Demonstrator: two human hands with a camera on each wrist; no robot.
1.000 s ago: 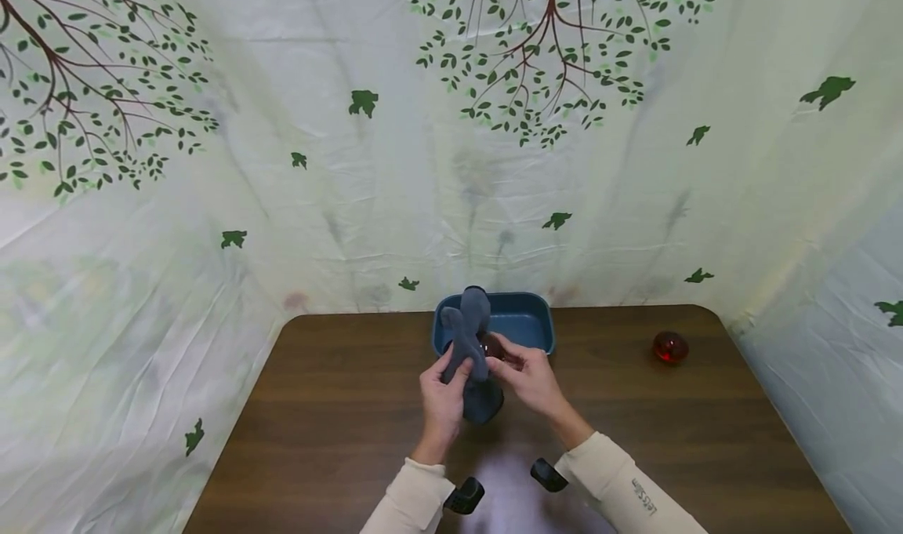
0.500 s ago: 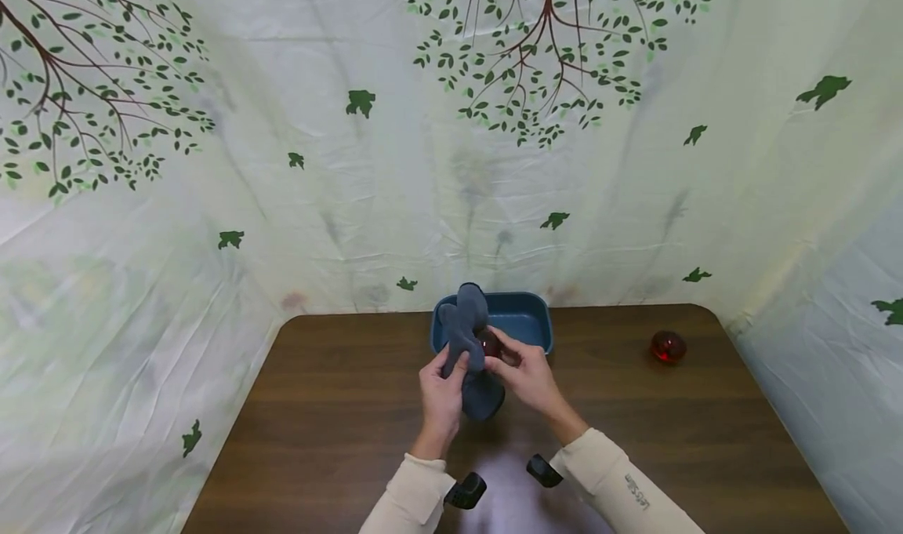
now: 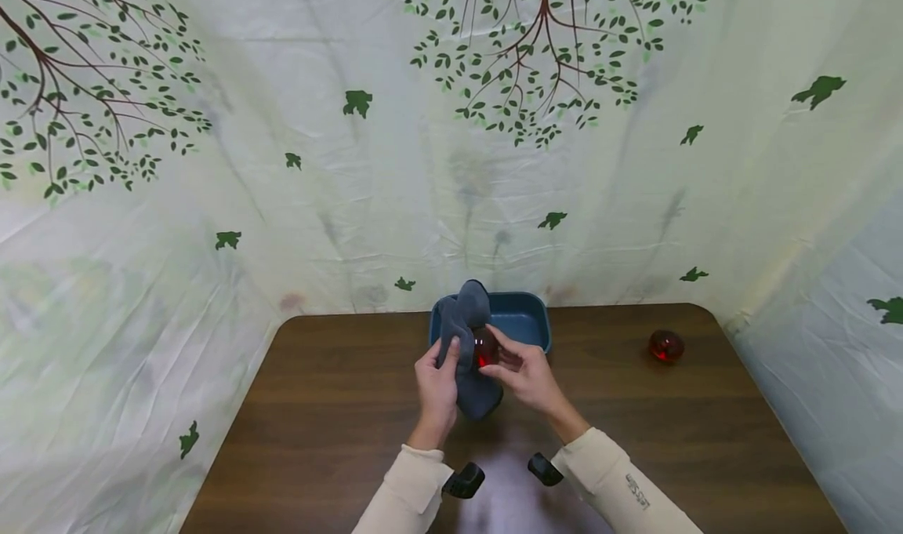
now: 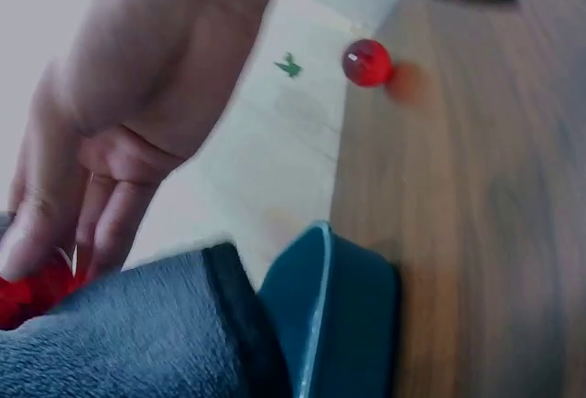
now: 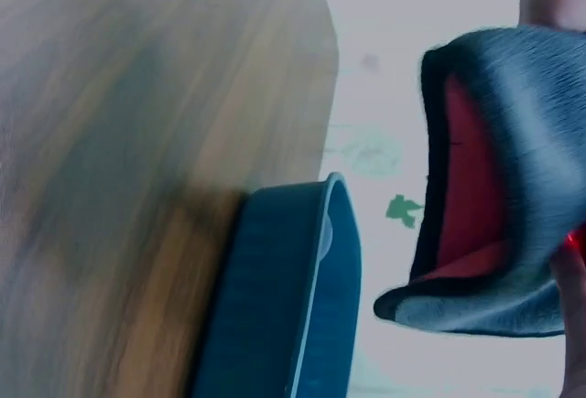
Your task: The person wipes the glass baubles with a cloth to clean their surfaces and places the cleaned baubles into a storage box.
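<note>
Left grip (image 3: 435, 389): your thumb and fingers pinch a blue-grey cloth (image 3: 458, 332). One flap stands up beyond that grip; another hangs down between the two grips. The right wrist view shows a dark hem and a reddish inner face.

Between the grips: a glossy red ball (image 3: 485, 347), apparently against the cloth. Looks like a rub-down of the ball; how much of its surface is done, can't tell.

Just beyond both grips: a blue tray (image 3: 550, 321), its left part screened by the cloth.

Right grip (image 3: 525, 373): you have the ball pinched, fingers above, thumb below. Smooth surface, likely slippery; pinch across its widest part, firm but not hard. Cup the cloth round the ball with the left grip, then turn the ball in small steps so the part under your fingertips gets its share. Gather the hanging flap so it doesn't snag. Work low over the table (image 3: 339, 393) in case of a slip.

Well right of the right grip: a second red ball (image 3: 666, 346), resting on the table, untouched.
</note>
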